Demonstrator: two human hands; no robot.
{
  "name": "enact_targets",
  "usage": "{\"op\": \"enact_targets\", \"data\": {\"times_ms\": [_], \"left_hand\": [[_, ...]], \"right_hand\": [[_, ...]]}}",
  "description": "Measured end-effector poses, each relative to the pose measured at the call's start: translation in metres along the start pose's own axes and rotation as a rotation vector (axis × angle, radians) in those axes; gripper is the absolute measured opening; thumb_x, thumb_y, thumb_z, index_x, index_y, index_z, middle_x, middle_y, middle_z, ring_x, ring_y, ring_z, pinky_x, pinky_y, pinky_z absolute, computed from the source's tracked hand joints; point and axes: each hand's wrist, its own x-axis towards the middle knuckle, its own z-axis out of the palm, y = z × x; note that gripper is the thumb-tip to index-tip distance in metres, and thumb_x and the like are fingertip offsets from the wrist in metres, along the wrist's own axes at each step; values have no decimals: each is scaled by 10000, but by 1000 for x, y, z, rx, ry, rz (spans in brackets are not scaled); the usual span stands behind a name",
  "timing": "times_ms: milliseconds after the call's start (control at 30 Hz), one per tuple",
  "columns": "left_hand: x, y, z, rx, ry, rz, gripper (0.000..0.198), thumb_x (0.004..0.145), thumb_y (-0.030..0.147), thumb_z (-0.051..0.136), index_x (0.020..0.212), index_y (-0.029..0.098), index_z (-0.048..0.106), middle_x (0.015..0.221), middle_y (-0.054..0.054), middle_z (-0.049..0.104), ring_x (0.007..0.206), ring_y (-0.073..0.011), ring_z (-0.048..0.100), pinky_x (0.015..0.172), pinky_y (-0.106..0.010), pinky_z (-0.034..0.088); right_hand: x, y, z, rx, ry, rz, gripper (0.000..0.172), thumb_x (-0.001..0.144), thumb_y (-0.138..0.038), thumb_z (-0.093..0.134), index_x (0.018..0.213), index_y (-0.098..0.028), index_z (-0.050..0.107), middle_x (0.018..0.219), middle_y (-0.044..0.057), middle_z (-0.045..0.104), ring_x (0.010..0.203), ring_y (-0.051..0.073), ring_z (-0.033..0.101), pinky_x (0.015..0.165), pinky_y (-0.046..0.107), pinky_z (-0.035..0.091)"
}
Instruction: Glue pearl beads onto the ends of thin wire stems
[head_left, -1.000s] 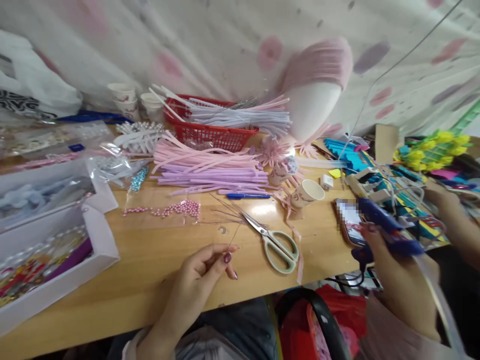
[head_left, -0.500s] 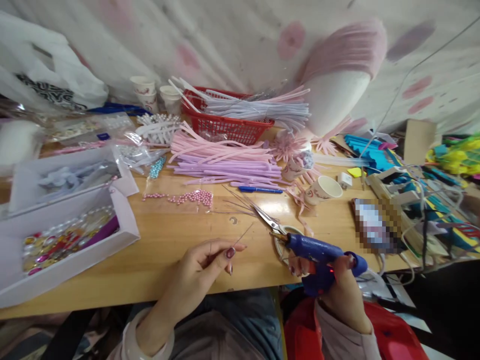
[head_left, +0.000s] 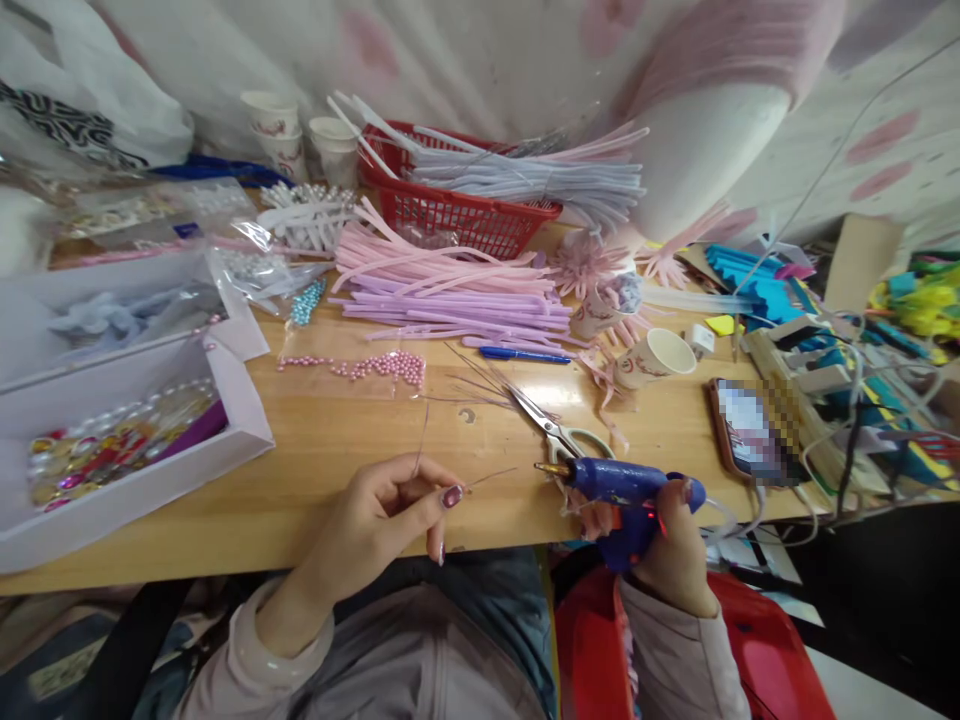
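Observation:
Between thumb and fingertips, my left hand [head_left: 397, 505] pinches a thin wire [head_left: 491, 477] whose one end points right, toward the glue gun; another thin length stands up behind the fingers. My right hand [head_left: 667, 540] is wrapped round the handle of a blue hot glue gun [head_left: 619, 480], its nozzle aimed left at the wire but apart from it. A small red light glows on the gun. Partly behind the gun, open scissors [head_left: 551, 428] lie on the table. Several loose thin wires [head_left: 480, 385] lie beyond the blades.
Pink beads [head_left: 386, 368] on a plastic bag, purple pipe cleaners [head_left: 457, 312], a blue pen [head_left: 525, 355] and a paper cup [head_left: 656, 358] lie ahead. A red basket [head_left: 480, 225] stands behind. White boxes [head_left: 247, 420] are at left; a phone [head_left: 750, 425] and cables at right.
The view has shifted slightly. My left hand has turned the wire, which now lies flatter toward the right. The glue gun is more level, its nozzle nearer the wire's height.

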Motion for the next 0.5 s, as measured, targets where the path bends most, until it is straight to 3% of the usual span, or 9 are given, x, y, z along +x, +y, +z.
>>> {"op": "enact_targets", "data": {"times_ms": [267, 500], "left_hand": [[2, 2, 4, 24, 25, -10, 164, 866, 329, 670, 860, 166, 682, 502, 35, 646, 454, -97, 581, 501, -198, 421], [1, 0, 4, -4, 24, -22, 155, 858, 326, 678, 848, 172, 686, 492, 38, 637, 451, -98, 584, 488, -192, 416]], "right_hand": [[-7, 1, -6, -34, 38, 33, 709, 731, -865, 499, 492, -211, 634, 421, 53, 565, 370, 183, 516, 306, 285, 333], [-7, -2, -6, -173, 133, 1, 717, 680, -903, 487, 427, -237, 569, 359, 42, 510, 323, 197, 490, 333, 330, 411]]}}
